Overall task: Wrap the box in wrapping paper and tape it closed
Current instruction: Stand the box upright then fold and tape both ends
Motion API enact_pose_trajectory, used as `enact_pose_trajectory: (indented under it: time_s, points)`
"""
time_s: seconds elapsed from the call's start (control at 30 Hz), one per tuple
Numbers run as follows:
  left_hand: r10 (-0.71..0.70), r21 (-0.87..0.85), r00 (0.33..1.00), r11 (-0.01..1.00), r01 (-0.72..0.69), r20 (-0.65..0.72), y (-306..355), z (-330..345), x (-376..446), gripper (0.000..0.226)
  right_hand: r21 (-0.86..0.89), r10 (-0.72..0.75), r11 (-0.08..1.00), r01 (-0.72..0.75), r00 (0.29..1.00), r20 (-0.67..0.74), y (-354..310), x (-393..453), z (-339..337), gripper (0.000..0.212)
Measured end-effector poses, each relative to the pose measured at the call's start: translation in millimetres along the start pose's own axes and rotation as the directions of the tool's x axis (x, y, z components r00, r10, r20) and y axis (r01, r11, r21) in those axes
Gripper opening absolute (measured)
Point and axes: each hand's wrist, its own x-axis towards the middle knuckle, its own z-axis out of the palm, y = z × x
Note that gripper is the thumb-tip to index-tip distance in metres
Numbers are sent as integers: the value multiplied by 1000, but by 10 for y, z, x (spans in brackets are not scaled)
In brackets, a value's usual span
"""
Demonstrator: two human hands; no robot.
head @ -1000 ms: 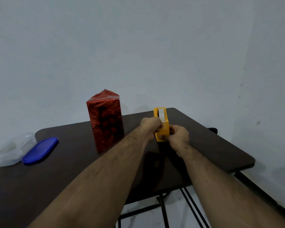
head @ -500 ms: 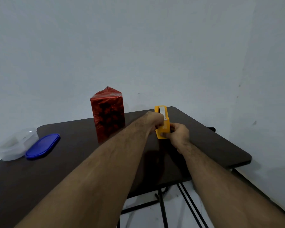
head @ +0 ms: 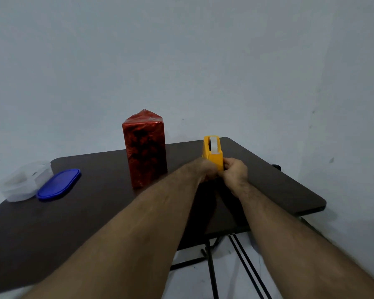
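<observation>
Can't really see the fingers, both hands bunch over the near end of the yellow tape dispenser (head: 213, 153): left hand (head: 204, 170) and right hand (head: 234, 174) each curl round it. The box (head: 145, 151), shiny red wrap peaked on top, stands upright mid-counter (head: 279, 190), just left of them. Bare counter to the right edge.

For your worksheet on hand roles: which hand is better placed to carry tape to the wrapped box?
Probably the left hand: it lies on the side of the yellow dispenser nearer the red box; the right hand lies on the far side.
</observation>
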Motion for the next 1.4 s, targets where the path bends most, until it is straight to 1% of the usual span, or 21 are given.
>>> enact_pose_trajectory:
  time_s: [0.07,0.1,0.17,0.27,0.33,0.37,0.43,0.53,0.6,0.7,0.73,0.8,0.87,0.93,1.0,1.07,1.1,1.13,1.23,1.3,1.4]
  points:
    - [-25,-91,999,996,23,-22,-104,15,30,46,8,-3,1000,3,1000,2,11,0,2,23]
    - [-12,-108,999,994,8,-35,-119,-16,72,39,17,3,1000,-3,1000,1,13,4,-4,26]
    - [8,-123,1000,992,-11,-19,-128,-151,69,18,40,13,999,-13,1000,-1,11,7,-2,38]
    - [45,-165,999,985,-47,-13,-90,-383,-29,13,27,34,999,-34,999,-2,-13,2,13,59]
    - [84,-216,996,973,-83,-6,-56,-534,-128,7,-2,46,999,-46,999,-5,-52,-22,18,67]
    - [111,-238,994,965,-109,-5,-30,-622,-180,5,-29,50,998,-51,999,-7,-75,-44,19,68]
    - [170,-274,985,947,-166,-7,17,-805,-295,9,-109,27,994,-29,999,-17,-134,-103,24,68]
    - [259,-333,966,909,-251,-20,71,-1116,-545,11,-322,-129,943,88,986,-108,-256,-233,98,80]
    - [313,-345,949,887,-306,-37,85,-1335,-728,7,-359,-282,909,211,946,-159,-424,-313,181,77]
    - [381,-317,920,865,-388,-87,40,-1649,-926,10,-261,-454,878,401,871,-190,-794,-335,350,55]
    - [394,-298,913,863,-408,-108,3,-1771,-987,12,-194,-481,873,447,854,-199,-967,-322,417,47]
    - [403,-261,904,866,-427,-142,-72,-2002,-1086,11,-30,-462,885,465,866,-191,-1319,-284,508,37]
    - [391,-230,904,876,-423,-171,-173,-2252,-1149,9,127,-401,899,419,905,-144,-1641,-186,597,30]
    - [371,-194,908,893,-407,-197,-290,-2477,-1163,9,214,-313,926,312,949,-30,-1891,-67,641,32]
    - [352,-148,909,910,-388,-222,-427,-2681,-1134,11,223,-240,952,208,963,126,-2061,57,685,48]
    - [330,-113,910,924,-366,-253,-555,-2832,-1090,11,196,-139,978,77,934,330,-2172,126,714,69]
    - [320,-105,908,928,-358,-271,-610,-2908,-1045,11,175,-95,984,25,911,402,-2226,146,741,73]
    - [310,-102,907,931,-350,-285,-664,-2960,-999,11,163,-69,987,-4,897,437,-2251,178,774,70]
    - [300,-135,904,926,-352,-304,-772,-3105,-834,9,193,-33,980,-52,910,413,-2359,284,872,49]
    - [299,-179,905,915,-362,-303,-796,-3169,-732,6,207,8,973,-107,903,429,-2435,334,916,39]
    - [300,-163,899,917,-364,-320,-797,-3226,-609,5,165,59,974,-152,884,464,-2529,357,943,40]
